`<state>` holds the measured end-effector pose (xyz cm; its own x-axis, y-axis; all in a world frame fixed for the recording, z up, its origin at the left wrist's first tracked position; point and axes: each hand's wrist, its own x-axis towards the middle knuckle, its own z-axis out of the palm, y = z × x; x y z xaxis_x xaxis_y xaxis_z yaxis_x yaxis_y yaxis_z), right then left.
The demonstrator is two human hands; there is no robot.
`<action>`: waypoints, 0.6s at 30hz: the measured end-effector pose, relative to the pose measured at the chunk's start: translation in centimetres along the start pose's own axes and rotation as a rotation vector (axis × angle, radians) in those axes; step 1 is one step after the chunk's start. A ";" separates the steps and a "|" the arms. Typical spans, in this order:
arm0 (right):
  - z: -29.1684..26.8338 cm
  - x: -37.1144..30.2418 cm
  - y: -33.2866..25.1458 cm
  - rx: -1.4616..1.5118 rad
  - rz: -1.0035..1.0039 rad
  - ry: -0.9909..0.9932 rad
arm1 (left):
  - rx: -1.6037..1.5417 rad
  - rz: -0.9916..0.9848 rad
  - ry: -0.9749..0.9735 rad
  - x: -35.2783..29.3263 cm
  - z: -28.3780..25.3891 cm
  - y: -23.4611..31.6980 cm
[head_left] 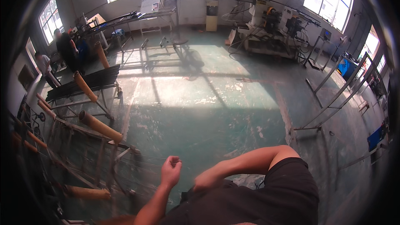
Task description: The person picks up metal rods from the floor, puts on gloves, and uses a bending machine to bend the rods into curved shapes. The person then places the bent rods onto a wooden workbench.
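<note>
My left hand (171, 171) is raised in front of my body at the lower middle, its fingers curled closed. What it holds, if anything, is too small to make out. Several thin rods (148, 157) stick out from a metal rack (75, 128) on the left, and their ends come close to this hand. Bent across my front, my right arm brings my right hand (207, 179) to my waist, against my dark clothing. That hand is blurred and its fingers are hidden.
Yellow-brown tubes (101, 126) lean on the rack. Behind it, long black bars (89, 82) lie on a stand. A workbench (137, 16) and a machine (271, 29) line the far wall. Metal frames (333, 108) stand at right. Two people (66, 52) are at far left.
</note>
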<state>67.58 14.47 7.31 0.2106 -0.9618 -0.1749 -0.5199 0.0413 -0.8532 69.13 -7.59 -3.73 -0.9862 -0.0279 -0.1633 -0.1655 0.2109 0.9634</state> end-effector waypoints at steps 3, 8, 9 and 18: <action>-1.0 -0.7 -1.6 0.101 0.290 -0.031 | 0.079 0.030 0.064 -0.7 -0.1 1.6; 0.8 -5.7 -2.4 0.087 0.370 0.079 | 0.219 0.245 0.088 -0.5 3.5 4.9; 0.5 -4.6 -1.4 0.096 0.376 0.022 | 0.224 0.170 0.159 -1.8 2.7 4.6; -1.2 3.1 5.7 0.365 0.469 0.006 | 0.126 -0.381 0.992 -19.4 -0.7 -11.7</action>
<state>64.31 11.38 2.45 0.0221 -0.8196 -0.5725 -0.2380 0.5519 -0.7992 90.21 -10.22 -11.68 -0.4449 -0.8832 -0.1482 -0.5176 0.1185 0.8474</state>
